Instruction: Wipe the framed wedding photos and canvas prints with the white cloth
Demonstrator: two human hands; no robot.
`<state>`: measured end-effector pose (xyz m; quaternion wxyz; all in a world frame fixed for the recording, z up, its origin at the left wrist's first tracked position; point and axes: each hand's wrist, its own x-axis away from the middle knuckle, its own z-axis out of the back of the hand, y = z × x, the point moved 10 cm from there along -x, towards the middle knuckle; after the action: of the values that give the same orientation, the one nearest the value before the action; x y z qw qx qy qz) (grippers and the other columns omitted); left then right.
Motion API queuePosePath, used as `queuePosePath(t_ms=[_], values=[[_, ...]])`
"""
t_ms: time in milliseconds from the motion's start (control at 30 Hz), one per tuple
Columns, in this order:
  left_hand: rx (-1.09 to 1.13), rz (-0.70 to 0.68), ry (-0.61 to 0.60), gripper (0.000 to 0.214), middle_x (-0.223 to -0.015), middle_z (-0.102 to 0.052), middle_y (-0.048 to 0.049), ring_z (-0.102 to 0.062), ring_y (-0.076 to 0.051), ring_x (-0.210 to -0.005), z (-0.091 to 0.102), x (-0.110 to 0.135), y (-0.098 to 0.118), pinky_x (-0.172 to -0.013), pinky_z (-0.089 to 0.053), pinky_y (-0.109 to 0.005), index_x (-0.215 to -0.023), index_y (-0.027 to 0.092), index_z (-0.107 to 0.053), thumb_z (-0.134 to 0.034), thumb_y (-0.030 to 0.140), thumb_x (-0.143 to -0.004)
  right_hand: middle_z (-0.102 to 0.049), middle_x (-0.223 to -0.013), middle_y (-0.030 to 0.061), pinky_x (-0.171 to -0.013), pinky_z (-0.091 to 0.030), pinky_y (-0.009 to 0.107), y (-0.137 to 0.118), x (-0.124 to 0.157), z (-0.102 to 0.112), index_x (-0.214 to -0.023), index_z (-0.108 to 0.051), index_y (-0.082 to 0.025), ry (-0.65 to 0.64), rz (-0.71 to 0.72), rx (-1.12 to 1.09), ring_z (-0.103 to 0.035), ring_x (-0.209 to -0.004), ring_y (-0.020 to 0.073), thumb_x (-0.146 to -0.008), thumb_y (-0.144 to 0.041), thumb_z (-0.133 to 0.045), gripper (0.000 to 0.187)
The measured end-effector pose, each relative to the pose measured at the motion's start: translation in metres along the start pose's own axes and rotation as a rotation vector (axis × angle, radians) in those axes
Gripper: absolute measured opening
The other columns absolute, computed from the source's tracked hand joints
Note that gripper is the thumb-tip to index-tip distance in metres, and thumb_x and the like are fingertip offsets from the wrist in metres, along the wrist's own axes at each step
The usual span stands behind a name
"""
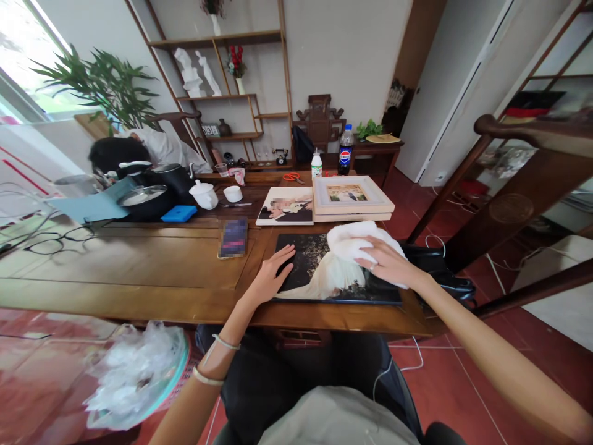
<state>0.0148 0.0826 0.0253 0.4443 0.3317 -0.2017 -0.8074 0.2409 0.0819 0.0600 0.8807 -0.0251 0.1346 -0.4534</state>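
Note:
A dark photo panel, printed with a pale gown and light specks, lies flat near the table's front edge. My left hand rests on its left side, fingers stretched out. Over the panel's right part, my right hand presses a white towel against the surface, its fingers curved over the cloth. The towel hides the panel's upper right corner. Just behind the panel stand a smaller photo print and a stack of white picture frames. A phone lies to the left.
On the wooden table are a blue box, a white teapot, a white cup, orange-handled scissors, a white bottle and a cola bottle. A bagged bin stands lower left. A person leans beyond the table.

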Motion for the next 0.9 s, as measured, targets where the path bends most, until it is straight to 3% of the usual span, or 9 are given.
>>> queuePosePath(t_ms=[133,233,333,433,500,567,667,800,900], values=[[-0.001,-0.01,-0.002,0.04,-0.141,-0.046,-0.0061,-0.036,-0.021,-0.135,-0.001,0.0,0.0,-0.113,-0.028,-0.044,-0.13,0.021,-0.051,-0.041,0.034,-0.093,-0.055,-0.13,0.0132,-0.105,-0.032,0.046,0.01,-0.03,0.003,-0.11,-0.066,-0.016,0.058,0.04,0.085,-0.044,-0.125,0.0287,-0.092,-0.033,-0.044,0.033],[-0.002,-0.026,0.004,0.04,-0.141,-0.046,-0.0067,-0.036,-0.02,-0.135,0.0,-0.001,0.002,-0.113,-0.028,-0.042,-0.13,0.02,-0.052,-0.041,0.033,-0.093,-0.056,-0.129,0.0149,-0.105,-0.031,0.047,0.003,-0.034,0.005,-0.105,-0.068,-0.014,0.066,0.055,0.089,-0.045,-0.124,0.0286,-0.092,-0.029,-0.044,0.031],[-0.021,-0.019,0.004,0.04,-0.141,-0.047,-0.0075,-0.037,-0.02,-0.134,0.0,-0.001,0.001,-0.113,-0.029,-0.041,-0.129,0.018,-0.053,-0.041,0.032,-0.093,-0.054,-0.131,0.0149,-0.105,-0.031,0.049,-0.027,-0.01,0.006,-0.095,-0.07,-0.016,0.03,0.13,0.01,-0.045,-0.124,0.0279,-0.09,-0.027,-0.049,0.025],[-0.036,-0.012,-0.004,0.04,-0.141,-0.047,-0.0074,-0.037,-0.02,-0.134,-0.001,-0.001,0.001,-0.113,-0.029,-0.041,-0.129,0.018,-0.053,-0.041,0.031,-0.093,-0.049,-0.137,0.0126,-0.109,-0.023,0.053,-0.08,0.03,0.005,-0.082,-0.071,-0.019,-0.029,0.273,-0.1,-0.039,-0.129,0.0286,-0.082,-0.022,-0.057,0.014],[-0.036,-0.013,-0.008,0.04,-0.141,-0.047,-0.0066,-0.037,-0.02,-0.135,-0.001,-0.001,0.001,-0.113,-0.029,-0.041,-0.129,0.019,-0.053,-0.041,0.031,-0.093,-0.046,-0.14,0.0088,-0.111,-0.016,0.055,-0.109,0.054,0.004,-0.085,-0.071,-0.02,-0.068,0.345,-0.157,-0.032,-0.133,0.0288,-0.08,-0.019,-0.058,0.014],[-0.034,-0.012,-0.007,0.039,-0.141,-0.046,-0.0061,-0.037,-0.02,-0.135,-0.001,-0.001,0.001,-0.113,-0.029,-0.041,-0.129,0.02,-0.053,-0.041,0.031,-0.093,-0.045,-0.141,0.0066,-0.112,-0.012,0.055,-0.122,0.067,0.002,-0.09,-0.07,-0.021,-0.088,0.376,-0.183,-0.028,-0.135,0.0283,-0.079,-0.019,-0.058,0.017],[-0.029,-0.019,-0.008,0.039,-0.141,-0.047,-0.0066,-0.037,-0.021,-0.134,-0.001,-0.002,0.001,-0.113,-0.029,-0.042,-0.128,0.019,-0.054,-0.041,0.032,-0.093,-0.047,-0.14,0.0096,-0.112,-0.016,0.054,-0.105,0.059,0.001,-0.091,-0.07,-0.019,-0.039,0.356,-0.163,-0.031,-0.134,0.0275,-0.082,-0.022,-0.056,0.017],[-0.022,-0.021,-0.001,0.038,-0.14,-0.048,-0.0078,-0.038,-0.021,-0.134,0.001,-0.003,0.001,-0.112,-0.029,-0.042,-0.126,0.018,-0.056,-0.043,0.032,-0.093,-0.05,-0.136,0.0129,-0.107,-0.027,0.053,-0.04,0.012,0.0,-0.09,-0.07,-0.019,0.03,0.228,-0.079,-0.042,-0.127,0.0285,-0.088,-0.029,-0.052,0.022],[-0.019,-0.018,0.002,0.038,-0.139,-0.048,-0.0077,-0.038,-0.021,-0.134,0.001,-0.003,0.001,-0.112,-0.029,-0.042,-0.125,0.018,-0.057,-0.043,0.032,-0.093,-0.057,-0.129,0.012,-0.103,-0.035,0.05,0.006,-0.026,-0.002,-0.106,-0.067,-0.019,0.037,0.108,-0.009,-0.047,-0.123,0.0294,-0.092,-0.035,-0.044,0.032]])
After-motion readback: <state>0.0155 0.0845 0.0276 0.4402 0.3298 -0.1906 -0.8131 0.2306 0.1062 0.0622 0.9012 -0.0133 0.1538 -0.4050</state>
